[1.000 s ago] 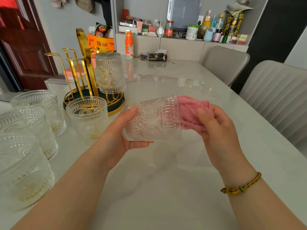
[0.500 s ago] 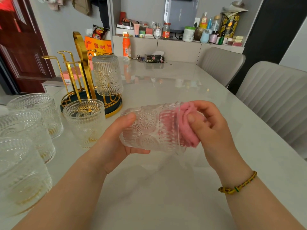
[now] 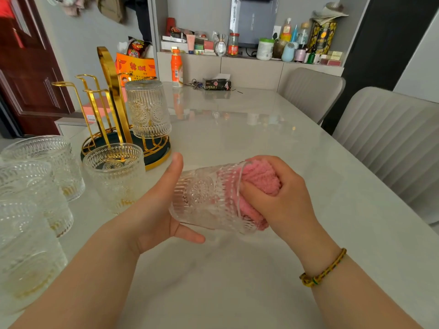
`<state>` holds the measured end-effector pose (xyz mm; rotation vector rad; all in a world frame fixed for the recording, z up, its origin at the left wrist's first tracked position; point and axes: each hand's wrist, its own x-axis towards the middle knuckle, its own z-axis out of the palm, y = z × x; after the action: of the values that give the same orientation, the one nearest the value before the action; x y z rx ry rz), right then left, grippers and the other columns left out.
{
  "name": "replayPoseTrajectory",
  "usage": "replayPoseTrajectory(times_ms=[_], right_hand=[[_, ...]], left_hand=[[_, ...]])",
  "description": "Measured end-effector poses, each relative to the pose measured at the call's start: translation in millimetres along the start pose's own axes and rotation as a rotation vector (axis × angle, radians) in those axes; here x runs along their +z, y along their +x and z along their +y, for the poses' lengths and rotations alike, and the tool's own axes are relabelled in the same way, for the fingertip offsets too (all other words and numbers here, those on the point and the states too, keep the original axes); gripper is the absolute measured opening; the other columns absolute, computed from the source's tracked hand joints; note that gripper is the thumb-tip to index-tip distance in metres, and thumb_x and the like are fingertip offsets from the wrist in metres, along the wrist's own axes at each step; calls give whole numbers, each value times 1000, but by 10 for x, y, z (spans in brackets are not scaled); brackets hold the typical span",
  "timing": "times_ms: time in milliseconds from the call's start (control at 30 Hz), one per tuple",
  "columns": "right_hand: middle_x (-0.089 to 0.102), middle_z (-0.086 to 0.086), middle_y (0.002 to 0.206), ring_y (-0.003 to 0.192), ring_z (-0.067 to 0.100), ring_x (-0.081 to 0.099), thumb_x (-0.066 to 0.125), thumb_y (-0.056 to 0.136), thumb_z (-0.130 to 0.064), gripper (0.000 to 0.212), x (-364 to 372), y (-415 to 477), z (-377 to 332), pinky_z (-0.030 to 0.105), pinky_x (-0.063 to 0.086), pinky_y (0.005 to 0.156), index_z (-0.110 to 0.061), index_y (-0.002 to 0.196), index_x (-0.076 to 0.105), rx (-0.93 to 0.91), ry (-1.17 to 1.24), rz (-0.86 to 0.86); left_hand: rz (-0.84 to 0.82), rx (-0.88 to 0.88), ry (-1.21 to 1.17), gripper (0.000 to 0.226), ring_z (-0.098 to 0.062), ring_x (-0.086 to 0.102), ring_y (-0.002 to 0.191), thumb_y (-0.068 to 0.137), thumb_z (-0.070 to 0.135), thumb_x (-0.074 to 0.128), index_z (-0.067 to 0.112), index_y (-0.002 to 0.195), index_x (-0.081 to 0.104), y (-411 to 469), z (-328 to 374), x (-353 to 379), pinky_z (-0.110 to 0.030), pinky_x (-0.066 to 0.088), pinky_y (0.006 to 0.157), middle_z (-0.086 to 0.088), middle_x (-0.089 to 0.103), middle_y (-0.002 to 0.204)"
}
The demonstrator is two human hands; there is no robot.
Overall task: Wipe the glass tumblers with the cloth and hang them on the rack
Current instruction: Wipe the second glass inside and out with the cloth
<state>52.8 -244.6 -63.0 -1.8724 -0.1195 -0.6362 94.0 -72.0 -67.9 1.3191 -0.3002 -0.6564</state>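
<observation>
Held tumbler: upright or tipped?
Tipped on its side: left hand holds the tumbler by its base, mouth toward the right hand pressing the cloth in.

Left hand (image 3: 154,217), right hand (image 3: 281,203), apparently curled

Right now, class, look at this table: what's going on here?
A person is wiping a glass tumbler held on its side over the table. The left hand grips its base end while the right hand pushes a pink cloth into its mouth. Another tumbler hangs upside down on the gold rack; four more tumblers stand upright at the left.
</observation>
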Motion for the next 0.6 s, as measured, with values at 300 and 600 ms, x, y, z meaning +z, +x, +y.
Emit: replayPoseTrajectory(times_ms=[300,600], right_hand=[[67,2,84,76,16,65,64,78,-24,8,56,37,51,26,52,63,-21,85,64,374,272,-14],[64,-1,71,62,4,59,69,75,-18,7,75,7,34,21,48,58,-20,75,62,340,153,94]], left_hand=[[253,286,-29,45,-11,67,60,62,51,51,19,92,62,76,-82,153,-27,52,46,5,71,69],[213,124,60,66,-11,70,68,57,70,31,29,97,63,85,-59,103,-28,54,46,6,74,78]])
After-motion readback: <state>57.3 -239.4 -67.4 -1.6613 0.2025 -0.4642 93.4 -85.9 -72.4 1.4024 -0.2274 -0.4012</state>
